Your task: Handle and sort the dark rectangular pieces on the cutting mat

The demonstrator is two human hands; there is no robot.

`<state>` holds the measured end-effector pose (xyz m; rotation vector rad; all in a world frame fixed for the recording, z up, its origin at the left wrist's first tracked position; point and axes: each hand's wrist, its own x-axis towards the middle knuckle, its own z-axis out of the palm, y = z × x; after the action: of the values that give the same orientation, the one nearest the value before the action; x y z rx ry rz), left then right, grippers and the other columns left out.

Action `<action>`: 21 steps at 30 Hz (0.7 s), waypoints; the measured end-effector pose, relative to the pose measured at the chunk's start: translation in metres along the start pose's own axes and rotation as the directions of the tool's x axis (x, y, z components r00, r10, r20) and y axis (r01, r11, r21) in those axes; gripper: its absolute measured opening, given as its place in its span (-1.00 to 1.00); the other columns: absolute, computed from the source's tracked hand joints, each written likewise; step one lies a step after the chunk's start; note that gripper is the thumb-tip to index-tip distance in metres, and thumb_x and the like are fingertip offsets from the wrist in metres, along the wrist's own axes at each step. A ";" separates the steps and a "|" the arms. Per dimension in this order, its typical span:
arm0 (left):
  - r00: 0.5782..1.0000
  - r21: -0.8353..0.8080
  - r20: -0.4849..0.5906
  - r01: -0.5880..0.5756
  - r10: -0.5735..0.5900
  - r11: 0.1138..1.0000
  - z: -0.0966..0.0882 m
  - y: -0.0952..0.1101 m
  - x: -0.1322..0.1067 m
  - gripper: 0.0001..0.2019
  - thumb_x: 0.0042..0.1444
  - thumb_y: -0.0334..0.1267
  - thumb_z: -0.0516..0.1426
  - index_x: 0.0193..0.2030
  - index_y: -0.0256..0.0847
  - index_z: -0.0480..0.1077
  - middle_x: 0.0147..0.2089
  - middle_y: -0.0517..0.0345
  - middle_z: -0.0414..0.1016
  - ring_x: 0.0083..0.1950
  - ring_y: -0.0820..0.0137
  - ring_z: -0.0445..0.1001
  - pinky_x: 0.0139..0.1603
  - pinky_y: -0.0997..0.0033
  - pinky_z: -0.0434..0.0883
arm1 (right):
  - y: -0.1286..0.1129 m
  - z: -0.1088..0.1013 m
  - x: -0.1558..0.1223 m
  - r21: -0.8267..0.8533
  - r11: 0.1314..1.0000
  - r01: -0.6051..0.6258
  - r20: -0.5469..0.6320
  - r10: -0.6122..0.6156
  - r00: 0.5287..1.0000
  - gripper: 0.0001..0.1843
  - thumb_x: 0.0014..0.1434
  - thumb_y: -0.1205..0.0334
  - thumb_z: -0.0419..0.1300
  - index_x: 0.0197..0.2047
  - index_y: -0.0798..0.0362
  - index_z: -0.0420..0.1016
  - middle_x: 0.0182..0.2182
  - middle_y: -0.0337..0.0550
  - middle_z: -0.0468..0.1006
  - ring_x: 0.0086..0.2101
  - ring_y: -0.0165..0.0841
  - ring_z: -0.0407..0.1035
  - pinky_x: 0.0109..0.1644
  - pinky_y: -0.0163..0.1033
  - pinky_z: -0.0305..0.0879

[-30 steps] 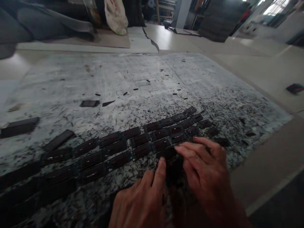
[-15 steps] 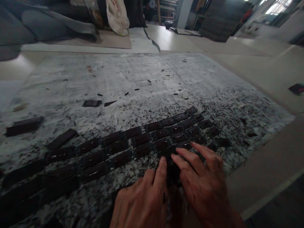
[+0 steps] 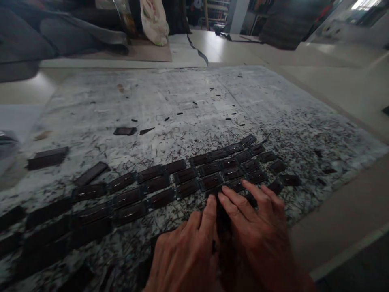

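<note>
- Dark piece (image 3: 223, 221): lies at the near edge of the desk (image 3: 331, 202), in the gap between the two hands. As far as the dim view shows, its long axis runs away from the person, and its far end meets the nearest row.
- Left hand (image 3: 185, 253): index finger stretched forward, with the tip against the left side of the dark piece. The thumb is hidden, so I cannot tell whether it grips.
- Right hand (image 3: 258, 231): fingers (image 3: 235, 205) extended and slightly spread, lying flat, clenched on nothing. The tips rest on the dark piece and the near row.
- Rows of dark rectangular pieces (image 3: 185, 175): three rows edge to edge, with long axes left to right. The band rises from near left to far right across the scratched grey mat (image 3: 170, 97).
- Loose strip (image 3: 48, 157) far left, and one small piece (image 3: 124, 131) well apart.
- White bag (image 3: 153, 20) beyond the desk, contents unseen.
</note>
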<state>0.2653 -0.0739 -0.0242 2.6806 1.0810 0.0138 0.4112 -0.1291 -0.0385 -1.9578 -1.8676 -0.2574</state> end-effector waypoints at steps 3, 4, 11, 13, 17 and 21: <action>0.999 0.028 0.031 0.033 -0.034 0.999 -0.002 0.003 0.003 -0.50 0.17 -0.43 -0.08 0.27 -0.17 0.13 -0.11 0.09 0.56 -0.34 0.37 0.57 -0.46 0.46 0.47 | 0.000 0.000 -0.001 -0.009 1.000 0.009 0.008 -0.008 1.000 -0.67 0.29 0.28 -0.05 -0.01 0.05 0.47 -0.02 -0.26 0.54 0.05 -0.11 0.21 0.18 0.07 -0.06; 0.998 0.038 0.050 0.042 -0.044 0.998 -0.003 0.004 0.004 -0.51 0.17 -0.44 -0.08 0.26 -0.15 0.13 -0.12 0.10 0.56 -0.35 0.36 0.57 -0.46 0.45 0.47 | 0.000 0.000 -0.001 -0.011 1.000 0.010 0.013 -0.010 1.000 -0.68 0.29 0.27 -0.04 0.00 0.05 0.47 -0.01 -0.25 0.53 0.05 -0.11 0.20 0.19 0.08 -0.07; 0.991 0.051 0.116 0.066 -0.071 0.997 -0.008 0.008 0.008 -0.52 0.20 -0.43 -0.07 0.26 -0.13 0.14 -0.13 0.08 0.56 -0.33 0.37 0.57 -0.45 0.50 0.43 | -0.002 0.001 0.000 -0.032 0.999 0.006 0.021 -0.005 1.000 -0.66 0.28 0.26 -0.04 0.02 0.03 0.46 -0.03 -0.22 0.54 0.02 -0.13 0.23 0.19 0.06 -0.08; 0.991 0.032 0.112 0.072 -0.075 0.997 -0.008 0.007 0.007 -0.52 0.20 -0.44 -0.08 0.26 -0.11 0.15 -0.09 0.09 0.54 -0.29 0.35 0.57 -0.42 0.46 0.45 | -0.002 0.001 0.000 -0.054 0.998 0.018 0.035 -0.017 0.999 -0.67 0.28 0.28 -0.03 0.02 0.04 0.47 -0.02 -0.20 0.53 0.01 -0.13 0.23 0.19 0.06 -0.08; 0.992 -0.020 0.111 0.057 -0.054 0.998 -0.005 0.004 0.005 -0.48 0.16 -0.45 -0.08 0.27 -0.12 0.11 -0.04 0.07 0.52 -0.24 0.34 0.56 -0.38 0.43 0.47 | -0.001 0.003 -0.002 -0.055 0.998 0.022 0.034 -0.020 0.999 -0.66 0.29 0.27 -0.04 0.04 0.06 0.45 0.00 -0.21 0.52 0.02 -0.14 0.22 0.19 0.06 -0.08; 0.992 -0.030 0.109 0.060 -0.056 0.998 -0.004 0.003 0.005 -0.48 0.15 -0.45 -0.10 0.27 -0.13 0.12 -0.04 0.06 0.53 -0.23 0.32 0.56 -0.36 0.41 0.47 | 0.001 0.003 -0.005 -0.056 0.998 0.017 0.034 -0.015 0.999 -0.65 0.29 0.27 -0.05 0.04 0.08 0.44 0.01 -0.22 0.51 0.04 -0.14 0.21 0.20 0.06 -0.10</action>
<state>0.2703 -0.0718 -0.0205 2.5860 1.1145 -0.1218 0.4109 -0.1323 -0.0433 -1.9962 -1.9177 -0.2860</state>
